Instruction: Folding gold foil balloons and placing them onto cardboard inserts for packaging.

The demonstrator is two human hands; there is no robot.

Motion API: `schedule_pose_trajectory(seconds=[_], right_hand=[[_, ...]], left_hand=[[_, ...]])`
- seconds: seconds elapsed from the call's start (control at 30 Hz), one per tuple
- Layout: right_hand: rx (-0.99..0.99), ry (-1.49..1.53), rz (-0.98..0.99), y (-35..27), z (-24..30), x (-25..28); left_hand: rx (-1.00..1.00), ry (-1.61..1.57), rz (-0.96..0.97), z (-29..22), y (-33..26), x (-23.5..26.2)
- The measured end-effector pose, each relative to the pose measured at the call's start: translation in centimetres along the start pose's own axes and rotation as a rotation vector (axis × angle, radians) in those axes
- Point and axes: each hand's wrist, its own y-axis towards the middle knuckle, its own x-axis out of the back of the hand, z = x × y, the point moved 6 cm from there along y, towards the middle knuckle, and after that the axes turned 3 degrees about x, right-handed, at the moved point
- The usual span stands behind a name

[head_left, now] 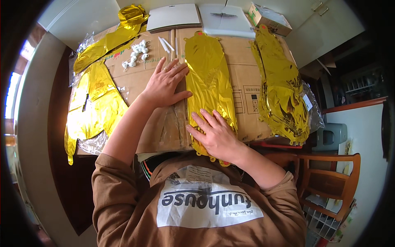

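Note:
A long, flat gold foil balloon (207, 74), not inflated, lies on a cardboard sheet (156, 131) in front of me. My left hand (166, 81) rests palm down along its left edge, fingers stretched out, with fingertips and thumb reaching the foil. Across the balloon's near end lies my right hand (216, 135), flat with its fingers spread. Neither hand grips anything. More flat gold foil balloons (282, 82) lie to the right, and another gold foil piece (96, 96) is spread at the left.
White string bundles (138, 52) and thin white straws (166, 44) lie left of the balloon's far part. Gold foil (113, 41) covers the far left corner. Along the back are a white flat stack (175, 17), a translucent sheet (227, 22) and a carton (269, 19). A wooden chair (329, 177) stands right.

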Motion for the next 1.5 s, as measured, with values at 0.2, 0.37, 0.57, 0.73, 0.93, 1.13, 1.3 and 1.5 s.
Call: schedule_pose_trajectory(seconds=[0.2,0.37,0.57,0.73,0.93,1.13,1.3,1.5], right_hand=[[-0.007,0.012,0.019,-0.1,0.0,-0.1],[-0.013,0.035,-0.005,-0.1,0.0,-0.2],[-0.017,0.142,-0.013,0.9,-0.3,0.9],[-0.067,0.26,0.26,3.0,-0.7,2.5],[0.016,0.694,0.541,8.3,-5.4,4.7],[-0.269,-0.023,-0.123,25.7,-23.2,6.3],[-0.242,-0.34,-0.107,32.5,-26.4,-1.2],[0.037,-0.641,-0.122,32.6,-23.7,-3.1]], left_hand=[[-0.005,-0.002,0.02,0.8,1.5,-0.1],[0.022,-0.081,0.015,1.4,1.7,-0.3],[0.068,-0.188,-0.011,2.2,2.0,-0.6],[0.044,-0.148,-0.072,2.3,2.0,-0.9],[0.036,-0.151,-0.067,2.5,1.5,-1.5],[0.036,-0.182,-0.08,2.1,1.6,-1.4],[0.044,-0.27,-0.057,2.3,1.6,-0.6],[0.041,-0.294,-0.113,3.0,1.1,-0.8]])
